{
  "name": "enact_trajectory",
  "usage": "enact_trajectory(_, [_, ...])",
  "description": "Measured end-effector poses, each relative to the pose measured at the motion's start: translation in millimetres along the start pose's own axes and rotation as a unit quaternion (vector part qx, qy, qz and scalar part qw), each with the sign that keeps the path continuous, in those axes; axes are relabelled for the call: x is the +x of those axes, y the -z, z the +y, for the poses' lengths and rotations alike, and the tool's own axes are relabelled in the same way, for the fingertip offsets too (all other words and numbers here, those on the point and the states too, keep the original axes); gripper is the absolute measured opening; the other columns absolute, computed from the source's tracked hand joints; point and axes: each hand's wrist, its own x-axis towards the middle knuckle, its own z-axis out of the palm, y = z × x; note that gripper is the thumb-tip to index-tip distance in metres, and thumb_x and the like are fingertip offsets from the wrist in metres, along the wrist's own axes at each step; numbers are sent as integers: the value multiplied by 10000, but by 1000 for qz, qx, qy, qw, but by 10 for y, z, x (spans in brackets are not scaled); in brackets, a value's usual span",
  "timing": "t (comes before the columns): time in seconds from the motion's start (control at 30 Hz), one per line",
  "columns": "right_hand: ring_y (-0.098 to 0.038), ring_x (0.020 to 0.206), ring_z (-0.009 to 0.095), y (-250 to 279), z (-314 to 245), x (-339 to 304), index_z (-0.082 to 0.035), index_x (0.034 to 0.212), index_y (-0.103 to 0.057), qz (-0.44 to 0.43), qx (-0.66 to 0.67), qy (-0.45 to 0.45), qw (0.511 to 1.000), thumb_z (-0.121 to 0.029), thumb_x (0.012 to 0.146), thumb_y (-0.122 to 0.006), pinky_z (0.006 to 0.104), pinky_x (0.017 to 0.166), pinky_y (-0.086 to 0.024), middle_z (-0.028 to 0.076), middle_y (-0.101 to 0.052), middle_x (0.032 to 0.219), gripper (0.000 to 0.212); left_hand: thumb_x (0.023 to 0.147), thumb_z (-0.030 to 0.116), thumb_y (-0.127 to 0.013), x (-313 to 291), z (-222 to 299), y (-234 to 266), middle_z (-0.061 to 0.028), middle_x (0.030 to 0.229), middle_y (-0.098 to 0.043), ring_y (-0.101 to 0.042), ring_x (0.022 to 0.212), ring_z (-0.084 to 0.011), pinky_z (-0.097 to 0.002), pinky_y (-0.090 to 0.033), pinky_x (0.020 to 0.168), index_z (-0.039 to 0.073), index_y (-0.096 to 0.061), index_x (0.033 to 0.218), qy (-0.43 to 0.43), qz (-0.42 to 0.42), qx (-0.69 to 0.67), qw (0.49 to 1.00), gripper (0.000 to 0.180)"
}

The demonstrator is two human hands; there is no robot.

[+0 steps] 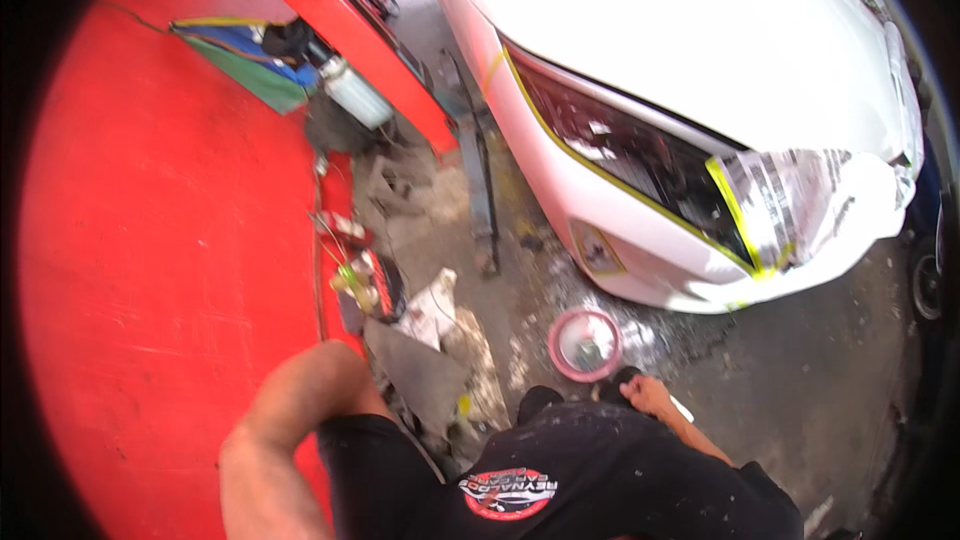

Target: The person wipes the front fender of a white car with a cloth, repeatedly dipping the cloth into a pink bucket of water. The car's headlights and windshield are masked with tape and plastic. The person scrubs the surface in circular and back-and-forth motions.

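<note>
My right hand (648,395) is low in front of my body, near the pink bucket (556,365). Its fingers are curled, and what they hold, if anything, is too blurred to make out. A pale, narrow strip (683,410) shows beside the wrist. Pale liquid and a small greyish-green thing are in the bucket. My left arm (320,380) bends at the elbow, and its hand lies outside the picture. Ahead stands a white car (690,30), with yellow tape around its headlight (625,145). Printed plastic sheeting (790,195) covers part of its front.
A red wall (170,270) runs along my left, beside a red post (350,25). A blue-grey metal lift arm (480,190) reaches along the floor toward the car. Bottles (358,285), rags and a grey mat (420,370) lie near the wall. The floor around the bucket looks wet.
</note>
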Motion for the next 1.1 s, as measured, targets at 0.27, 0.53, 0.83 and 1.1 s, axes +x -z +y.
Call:
enact_trajectory(0.27, [-677,823,265,-505,-362,627,-31,893,-681,78,171,-131,973,-445,812,-668,391,759,-509,150,-695,811,422,871,17,-612,-2314,-1599,790,-114,1009,-676,-635,919,-282,-325,-499,829,26,-576,1203,397,450,595,534,334])
enact_trajectory(0.53, [-675,798,290,-1463,-634,492,-36,875,-680,404,260,-430,764,-361,836,-642,404,746,-506,148,-694,819,330,891,161,-633,-3877,-3435,1684,-179,1343,-506,-432,1255,-395,-472,-316,1071,73,-591,1236,302,387,647,583,358])
enact_trajectory(0.83, [-676,826,303,-2312,-1620,1108,-28,870,-673,339,300,-375,809,-410,830,-626,411,736,-506,165,-691,821,387,936,293,-571,-4455,-3789,1647,-196,1335,-534,-423,1276,-425,-488,-274,1101,126,-612,1256,362,403,600,589,364])
enact_trajectory(1.1, [-654,893,377,-2999,-1184,2535,-40,895,-676,329,302,-311,839,-430,832,-603,457,791,-492,199,-679,868,402,961,104,-517,-4730,-4298,1687,-158,1355,-532,-477,1282,-263,-342,-352,1075,-35,-550,1275,195,589,410,668,346])
